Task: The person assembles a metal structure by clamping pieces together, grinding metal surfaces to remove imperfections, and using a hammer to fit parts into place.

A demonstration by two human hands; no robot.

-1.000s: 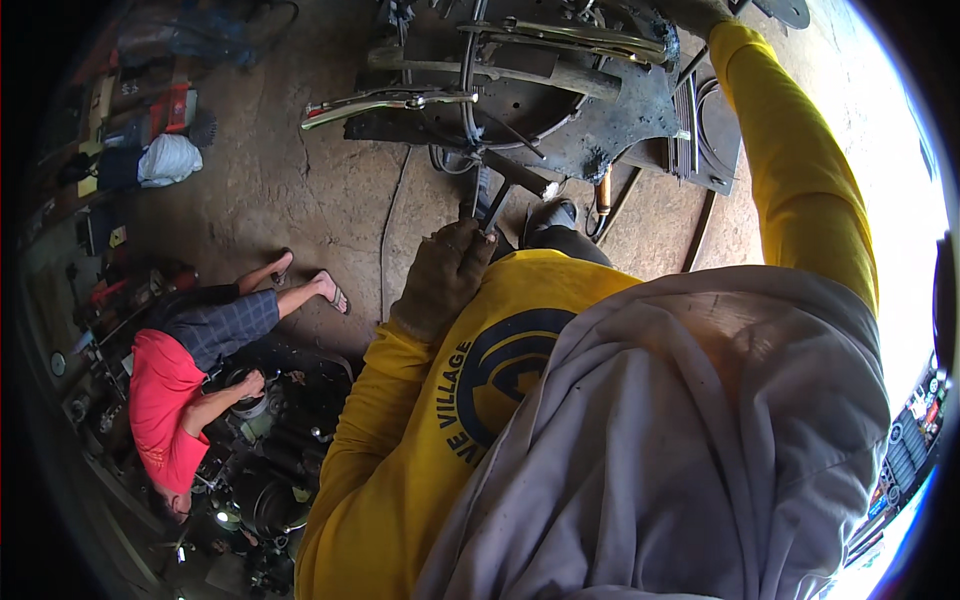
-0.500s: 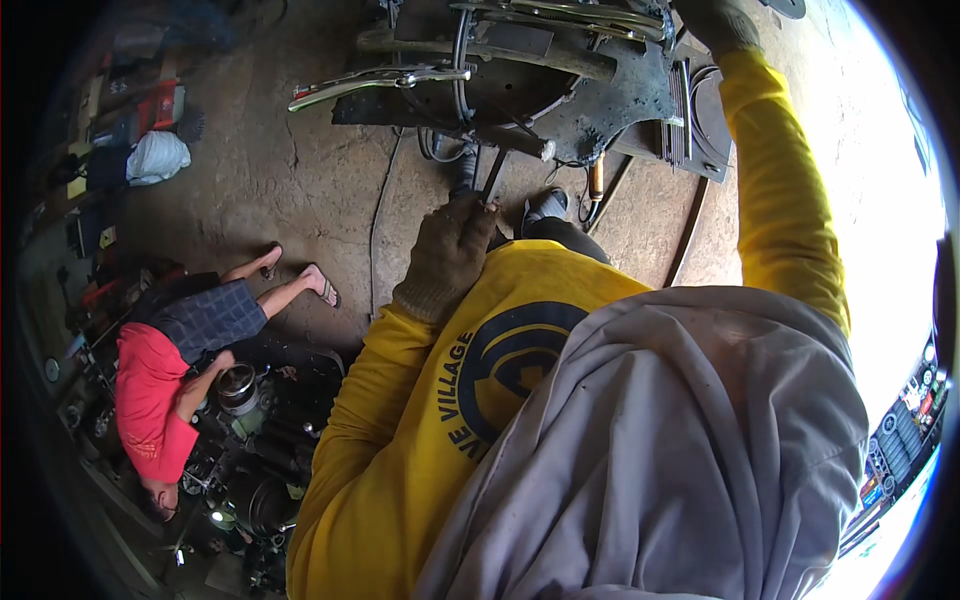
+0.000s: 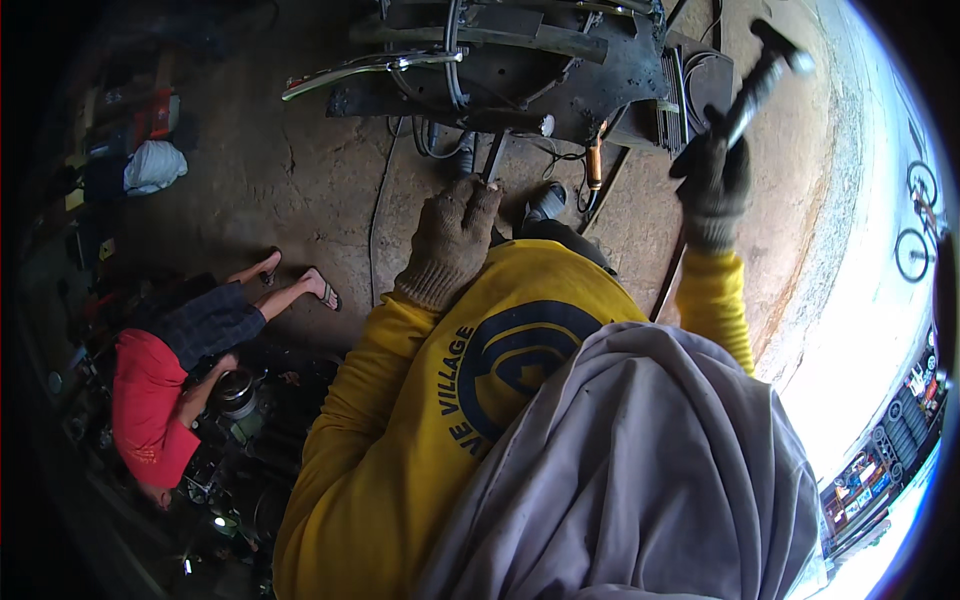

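Note:
My left hand (image 3: 455, 225), in a brown knit glove, is closed around a narrow flat metal bar (image 3: 495, 155). The bar's far end meets the lower edge of a dark steel workpiece (image 3: 400, 102) on the work table. My right hand (image 3: 715, 185), gloved alike, grips a hammer (image 3: 755, 98) by its handle, with the head up and out to the right, apart from the workpiece. Silver locking pliers (image 3: 370, 70) clamp a curved metal rod (image 3: 456, 50) on the workpiece. A round bar end (image 3: 546, 125) sticks out close to the flat bar.
An orange-handled tool (image 3: 594, 165) hangs with cables below the table's edge. Thin metal rods (image 3: 672, 105) lie at the table's right. A cable (image 3: 385, 200) crosses the floor. At left, a person in a red shirt (image 3: 150, 380) works at machinery. A bicycle (image 3: 920, 220) stands outside.
My right hand has come back from the far right toward me, and the hammer now shows in full. My left hand stays on the flat bar. The view has shifted slightly.

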